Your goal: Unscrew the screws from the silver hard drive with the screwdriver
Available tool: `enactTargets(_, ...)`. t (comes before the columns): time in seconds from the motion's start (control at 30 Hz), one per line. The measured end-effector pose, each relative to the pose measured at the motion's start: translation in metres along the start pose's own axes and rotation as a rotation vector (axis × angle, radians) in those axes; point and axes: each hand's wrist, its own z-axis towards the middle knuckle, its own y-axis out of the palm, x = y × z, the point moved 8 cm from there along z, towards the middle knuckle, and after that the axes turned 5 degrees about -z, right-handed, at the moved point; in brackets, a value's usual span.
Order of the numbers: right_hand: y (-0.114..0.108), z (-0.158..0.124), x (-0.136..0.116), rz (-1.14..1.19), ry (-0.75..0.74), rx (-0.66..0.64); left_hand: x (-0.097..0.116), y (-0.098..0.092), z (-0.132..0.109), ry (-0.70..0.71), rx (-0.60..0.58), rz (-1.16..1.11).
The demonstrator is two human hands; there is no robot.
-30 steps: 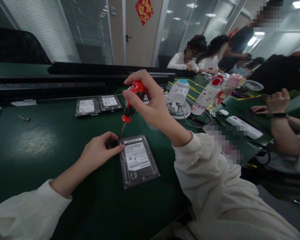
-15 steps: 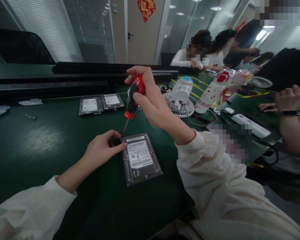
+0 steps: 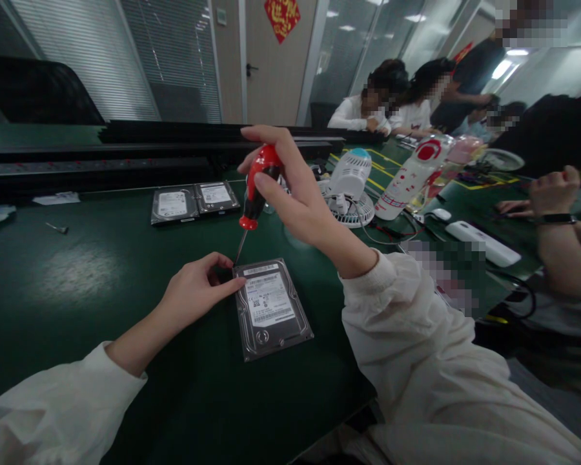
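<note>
The left hand point(image 3: 191, 290) reaches in low, thumb on the left edge of the label-up hard disk drive point(image 3: 264, 336) lying on the green table point(image 3: 184, 387), index fingertip at its far-left corner; whether it grips, I cannot tell. Wrist raised, the right hand point(image 3: 300, 200) grasps a red-and-black screwdriver point(image 3: 254, 206), tip at that corner. Compared with half a second ago, the handle is rotated, showing more red.

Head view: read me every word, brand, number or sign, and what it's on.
Hard drive at the left hand: perhaps "CE"; other print too small.
Rear left drive: label too small to read.
Rear right drive: label too small to read.
Red door sign: gold characters, cut off at top, too blurred to read surely.
</note>
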Motion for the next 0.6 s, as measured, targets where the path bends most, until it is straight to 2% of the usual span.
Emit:
enactTargets(0.13, -0.0050, -0.0013, 0.0034, -0.165, 0.086, 0.065, -0.0003, 0.0001, 0.0002, -0.009, -0.010, 0.004)
enactTargets(0.33, -0.0003, -0.0002, -0.0008, 0.044, 0.017, -0.044, 0.0012, 0.0009, -0.0004, -0.004, -0.008, -0.018)
enactTargets(0.5, -0.0049, 0.0012, 0.0013, -0.115, 0.047, 0.020, 0.0012, 0.0004, 0.0000, -0.014, -0.005, -0.005)
enactTargets(0.6, -0.0029, 0.0020, 0.0032, -0.082, 0.067, -0.001, 0.0006, -0.0004, -0.0006, -0.015, -0.003, -0.001)
